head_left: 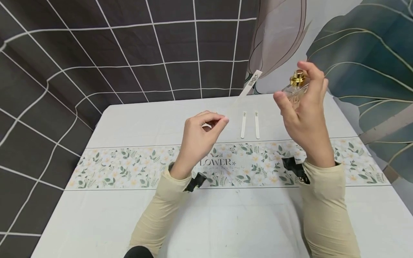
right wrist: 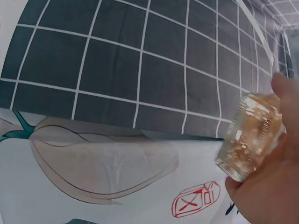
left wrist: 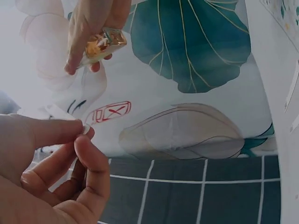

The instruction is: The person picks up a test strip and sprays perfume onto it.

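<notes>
My left hand (head_left: 201,138) pinches the lower end of a white perfume test strip (head_left: 251,83) between thumb and forefinger. The strip slants up and to the right, with printed lettering at its top. In my right hand (head_left: 306,114) is a clear glass perfume bottle (head_left: 295,94) with a gold spray top, held raised beside the strip and apart from it. The forefinger is at the spray top. The right wrist view shows the faceted bottle (right wrist: 250,137) with amber-pink liquid. Two more test strips, a left one (head_left: 243,124) and a right one (head_left: 257,124), lie side by side on the table.
A white tablecloth (head_left: 226,222) with a floral band (head_left: 129,166) covers the table. Behind and to the left hangs a dark cloth with a white grid (head_left: 135,46). A leaf-patterned curtain (head_left: 371,71) hangs at the right.
</notes>
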Motion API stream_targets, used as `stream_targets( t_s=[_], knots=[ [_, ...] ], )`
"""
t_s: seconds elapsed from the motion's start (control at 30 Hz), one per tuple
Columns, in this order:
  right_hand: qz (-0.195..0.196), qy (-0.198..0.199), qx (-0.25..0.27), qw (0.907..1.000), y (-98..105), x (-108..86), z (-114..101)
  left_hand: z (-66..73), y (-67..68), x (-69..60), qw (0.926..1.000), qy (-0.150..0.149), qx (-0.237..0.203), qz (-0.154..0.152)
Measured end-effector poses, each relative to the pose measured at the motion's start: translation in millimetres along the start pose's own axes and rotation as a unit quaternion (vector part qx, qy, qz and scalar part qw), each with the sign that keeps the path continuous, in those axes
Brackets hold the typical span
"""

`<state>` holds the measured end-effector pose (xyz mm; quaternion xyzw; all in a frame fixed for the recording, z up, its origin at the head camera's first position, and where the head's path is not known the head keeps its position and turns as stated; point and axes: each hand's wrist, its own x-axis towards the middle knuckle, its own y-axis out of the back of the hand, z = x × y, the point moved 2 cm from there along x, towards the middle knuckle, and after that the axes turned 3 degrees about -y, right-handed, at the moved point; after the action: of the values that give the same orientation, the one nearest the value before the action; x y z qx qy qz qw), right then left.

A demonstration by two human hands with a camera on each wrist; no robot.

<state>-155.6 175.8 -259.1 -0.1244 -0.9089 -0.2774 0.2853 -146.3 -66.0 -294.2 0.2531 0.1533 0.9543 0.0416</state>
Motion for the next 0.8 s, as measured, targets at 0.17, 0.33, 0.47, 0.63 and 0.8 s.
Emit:
stream_targets(
  t_s=[0.17,0.33,0.47,0.63,0.8],
  knots=[
    [-0.031,0.0,-0.021,0.9993,6.0,1.6,3.0,-6.8,-1.9,3.4,0.9985,0.047,-0.028,-0.011],
    [-0.045,-0.006,-0.048,0.9978,10.0,3.7,9.4,-15.9,-4.9,6.9,0.9945,0.092,-0.041,-0.028],
    [-0.047,-0.022,-0.065,0.9966,10.8,5.5,16.5,-27.9,-10.1,9.7,0.9868,0.143,-0.064,-0.04],
    [-0.044,-0.038,-0.06,0.9965,13.1,8.9,24.1,-49.1,-20.8,12.9,0.9723,0.198,-0.114,-0.05],
    [-0.064,-0.048,-0.069,0.9944,13.1,10.9,32.5,-69.7,-31.8,14.8,0.9546,0.255,-0.14,-0.065]
  ],
)
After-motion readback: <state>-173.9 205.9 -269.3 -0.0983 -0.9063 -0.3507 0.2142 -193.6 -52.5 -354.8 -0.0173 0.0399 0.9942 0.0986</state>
